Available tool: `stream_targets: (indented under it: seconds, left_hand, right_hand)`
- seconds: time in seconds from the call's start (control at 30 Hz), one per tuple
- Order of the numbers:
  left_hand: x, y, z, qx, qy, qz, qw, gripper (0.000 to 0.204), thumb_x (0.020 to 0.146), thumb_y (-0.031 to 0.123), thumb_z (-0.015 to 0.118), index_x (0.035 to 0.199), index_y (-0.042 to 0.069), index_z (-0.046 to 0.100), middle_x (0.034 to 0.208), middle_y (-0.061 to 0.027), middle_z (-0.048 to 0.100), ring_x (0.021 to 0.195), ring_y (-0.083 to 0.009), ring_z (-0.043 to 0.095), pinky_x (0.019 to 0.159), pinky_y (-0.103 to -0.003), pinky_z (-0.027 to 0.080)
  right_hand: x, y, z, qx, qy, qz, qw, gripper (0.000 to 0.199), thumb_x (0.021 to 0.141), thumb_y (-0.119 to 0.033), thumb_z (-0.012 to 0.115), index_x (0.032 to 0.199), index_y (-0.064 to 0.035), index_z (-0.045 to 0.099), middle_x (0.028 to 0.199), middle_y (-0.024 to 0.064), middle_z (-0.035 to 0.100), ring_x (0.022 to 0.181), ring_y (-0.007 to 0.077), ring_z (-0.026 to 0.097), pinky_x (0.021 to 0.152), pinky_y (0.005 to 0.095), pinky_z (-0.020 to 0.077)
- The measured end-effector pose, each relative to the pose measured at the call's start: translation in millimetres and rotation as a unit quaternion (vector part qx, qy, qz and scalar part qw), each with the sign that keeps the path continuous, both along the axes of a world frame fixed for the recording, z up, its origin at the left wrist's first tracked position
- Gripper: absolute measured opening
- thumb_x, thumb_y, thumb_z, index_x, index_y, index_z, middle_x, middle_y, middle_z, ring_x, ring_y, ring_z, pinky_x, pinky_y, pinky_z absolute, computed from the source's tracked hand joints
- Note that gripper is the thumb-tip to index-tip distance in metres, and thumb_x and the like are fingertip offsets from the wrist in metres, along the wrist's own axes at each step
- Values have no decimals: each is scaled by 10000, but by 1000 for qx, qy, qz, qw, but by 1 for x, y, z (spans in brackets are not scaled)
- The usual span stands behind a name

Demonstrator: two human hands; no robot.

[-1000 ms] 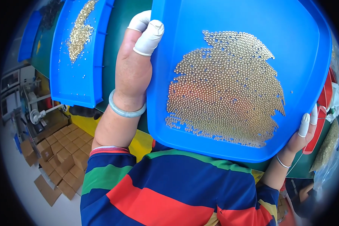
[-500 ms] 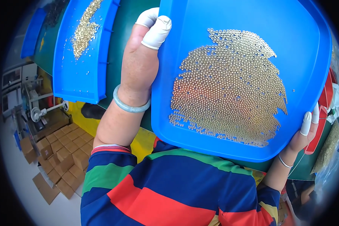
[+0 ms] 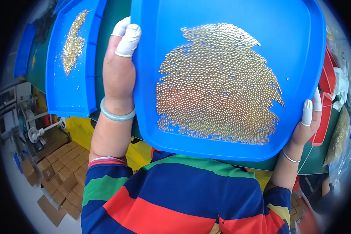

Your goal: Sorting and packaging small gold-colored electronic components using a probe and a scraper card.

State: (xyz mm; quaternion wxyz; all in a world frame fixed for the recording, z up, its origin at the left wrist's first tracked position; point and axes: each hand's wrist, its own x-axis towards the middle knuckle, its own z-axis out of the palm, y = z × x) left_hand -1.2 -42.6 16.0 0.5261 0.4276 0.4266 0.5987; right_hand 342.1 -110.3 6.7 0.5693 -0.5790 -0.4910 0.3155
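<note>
Large blue tray held up close before the camera, above the striped shirt. Second blue tray sits left on the green desk, carrying a thin streak of the same bits. Left hand clamps the big tray's left rim; right hand clamps its lower-right rim; white fingertip covers on both. Small gold pieces lie in a dense single layer mid-tray.

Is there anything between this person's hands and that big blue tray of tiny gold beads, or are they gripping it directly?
Only thin white finger covers. The left hand grips the big blue tray at its left rim, the right hand at its lower right rim, and both touch it through the covered fingertips. Nothing else visible lies between.
</note>
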Motion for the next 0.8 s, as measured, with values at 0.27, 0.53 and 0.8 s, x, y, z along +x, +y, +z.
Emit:
stream_targets:
  seconds: [0.27,0.53,0.8]
  left_hand:
    - [3,-2,-3,-4,2,29,1000,313,918,222,469,1153,18,502,1038,-37,571,937,-106,526,834,-222,406]
    - [-5,0,-7,18,5,19,1000,313,918,231,469,1151,26,510,1049,-39,572,942,-113,531,844,-224,407]
    - [-17,0,-14,14,7,9,1000,344,933,254,423,1172,20,504,1105,-68,569,967,-147,547,855,-253,423]
  right_hand:
    - [7,1,-5,-7,19,30,999,420,901,-114,414,1273,74,363,1222,153,488,1082,195,494,932,297,380]
    - [3,1,-7,12,39,19,999,430,904,-147,429,1267,75,371,1214,154,495,1076,181,499,927,291,385]
    - [7,-2,-13,11,-10,23,1000,441,922,-201,395,1268,70,368,1207,171,498,1072,212,510,922,307,400]
